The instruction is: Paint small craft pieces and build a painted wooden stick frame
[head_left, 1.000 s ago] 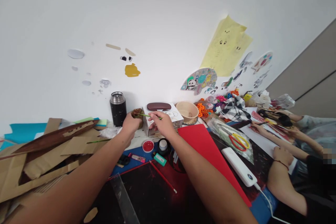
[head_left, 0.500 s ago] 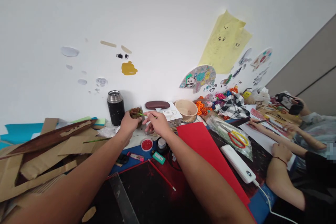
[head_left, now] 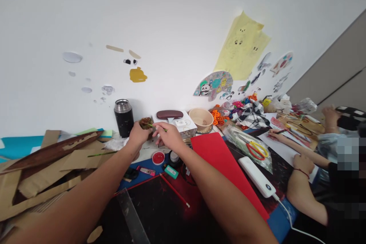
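My left hand (head_left: 138, 135) is wrapped round a small brown-green container (head_left: 146, 122), near the wall. What lies inside the container is too small to make out. In my right hand (head_left: 170, 135), a thin green stick (head_left: 165, 129) is pinched, with its far end at the container's mouth. Whether that end is a brush or a plain tip, I cannot tell. A black thermos (head_left: 124, 120) without a lid stands left of my left hand. Behind my right hand is a white box (head_left: 185, 123) with a dark red glasses case (head_left: 169, 114) on top.
Cardboard pieces (head_left: 77, 158) and a brown boat-shaped piece (head_left: 54, 151) lie left. Nearer me are a red paint pot (head_left: 158, 158), a red pencil (head_left: 175, 190) and a clear ruler (head_left: 133, 217). Red paper (head_left: 225, 171), a white power bank (head_left: 256, 176) and co-workers' arms (head_left: 303, 188) are right.
The view has turned slightly right. Both my hands keep their holds, the stick's end still at the container. At far right, a co-worker's hand and a black-and-white item have moved right.
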`<state>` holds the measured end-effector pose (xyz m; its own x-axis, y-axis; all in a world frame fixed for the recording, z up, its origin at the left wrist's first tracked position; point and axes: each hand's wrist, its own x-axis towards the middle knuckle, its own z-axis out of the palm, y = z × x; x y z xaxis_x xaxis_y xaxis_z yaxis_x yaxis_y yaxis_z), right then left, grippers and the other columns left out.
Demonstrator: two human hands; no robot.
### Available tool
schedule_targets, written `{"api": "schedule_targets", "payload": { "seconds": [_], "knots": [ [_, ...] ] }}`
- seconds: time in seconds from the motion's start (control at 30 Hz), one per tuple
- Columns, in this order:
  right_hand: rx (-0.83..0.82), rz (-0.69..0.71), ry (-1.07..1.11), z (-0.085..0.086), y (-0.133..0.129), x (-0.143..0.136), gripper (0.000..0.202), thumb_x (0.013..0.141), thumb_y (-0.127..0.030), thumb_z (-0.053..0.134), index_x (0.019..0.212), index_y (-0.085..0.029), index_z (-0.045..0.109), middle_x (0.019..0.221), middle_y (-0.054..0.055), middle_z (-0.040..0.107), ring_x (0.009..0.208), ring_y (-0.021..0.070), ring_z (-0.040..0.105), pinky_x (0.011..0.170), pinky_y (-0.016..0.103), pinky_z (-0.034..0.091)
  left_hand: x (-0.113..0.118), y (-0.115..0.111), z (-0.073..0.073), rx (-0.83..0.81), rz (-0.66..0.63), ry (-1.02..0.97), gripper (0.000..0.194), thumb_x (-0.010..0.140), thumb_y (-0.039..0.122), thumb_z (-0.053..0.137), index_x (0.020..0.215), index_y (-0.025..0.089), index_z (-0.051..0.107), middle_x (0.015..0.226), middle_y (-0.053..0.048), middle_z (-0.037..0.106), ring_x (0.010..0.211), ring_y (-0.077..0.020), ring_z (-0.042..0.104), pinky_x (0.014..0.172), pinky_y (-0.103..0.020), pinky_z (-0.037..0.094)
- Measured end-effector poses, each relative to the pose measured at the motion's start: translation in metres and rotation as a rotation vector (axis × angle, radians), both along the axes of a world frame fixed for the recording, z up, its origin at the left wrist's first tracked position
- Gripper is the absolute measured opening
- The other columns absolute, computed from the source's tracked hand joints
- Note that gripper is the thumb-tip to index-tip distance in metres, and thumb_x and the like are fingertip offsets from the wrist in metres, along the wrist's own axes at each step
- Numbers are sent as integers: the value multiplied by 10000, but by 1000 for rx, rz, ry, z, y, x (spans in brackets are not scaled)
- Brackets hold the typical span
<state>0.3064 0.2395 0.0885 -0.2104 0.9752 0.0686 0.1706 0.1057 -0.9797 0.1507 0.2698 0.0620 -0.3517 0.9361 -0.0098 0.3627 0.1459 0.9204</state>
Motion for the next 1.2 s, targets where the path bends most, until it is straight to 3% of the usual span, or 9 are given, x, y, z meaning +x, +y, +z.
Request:
{"api": "schedule_targets", "payload": {
  "seconds": [0.23, 0.5, 0.73, 0.83, 0.9, 1.03, 1.2],
  "knots": [
    [260, 27, -288, 8, -12, 13, 336, 1012, -151, 631, 1230, -331, 813, 998, -6, 841, 585, 159, 711, 697, 298, 575, -2, 6, -5, 10, -21, -20, 422, 697, 226, 889, 1084, 170, 730, 1098, -165, 832, 1031, -361, 789, 860, -395, 576],
    [4, 0, -46, 6, -10, 11, 233, 1043, -273, 622, 1168, -281, 819, 1113, 29, 830, 631, 160, 754, 453, 217, 499, -4, 7, -8, 22, -45, -41, 472, 681, 251, 908, 1112, 192, 725, 1102, -124, 842, 1021, -328, 789, 852, -363, 581],
    [-127, -27, 58, 8, -6, 8, 336, 1146, -287, 460, 1271, -175, 752, 1167, 100, 825, 562, 101, 723, 425, 175, 497, -2, 7, -7, -13, -66, 36, 398, 791, 249, 845, 1160, 164, 722, 1155, -143, 838, 1031, -308, 791, 853, -350, 576],
    [-150, -34, 53, 8, -5, 8, 333, 1144, -258, 474, 1363, -167, 709, 1071, 85, 837, 490, 84, 679, 413, 169, 473, -2, 6, -6, -34, -58, 72, 413, 827, 273, 838, 1204, 158, 710, 1204, -156, 829, 1063, -308, 791, 865, -348, 580],
    [-161, -30, 43, 8, -5, 9, 329, 1141, -243, 481, 1353, -160, 718, 905, 49, 826, 439, 80, 638, 397, 165, 438, -2, 6, -6, -41, -51, 95, 435, 827, 278, 850, 1222, 163, 708, 1235, -160, 824, 1091, -311, 788, 882, -348, 582],
    [-180, -19, 33, 11, -1, 9, 306, 1132, -231, 499, 1274, -151, 758, 603, -37, 692, 383, 85, 584, 380, 158, 369, -2, 5, -5, -39, -50, 140, 445, 821, 267, 863, 1231, 174, 718, 1237, -151, 829, 1109, -318, 785, 901, -351, 584],
    [-199, -22, 45, 10, 2, 7, 320, 1136, -243, 476, 1277, -145, 746, 551, -62, 639, 379, 87, 579, 383, 161, 350, -3, 4, -5, -32, -70, 172, 433, 841, 278, 849, 1241, 173, 720, 1222, -139, 834, 1078, -313, 793, 864, -343, 585]
  ]
}}
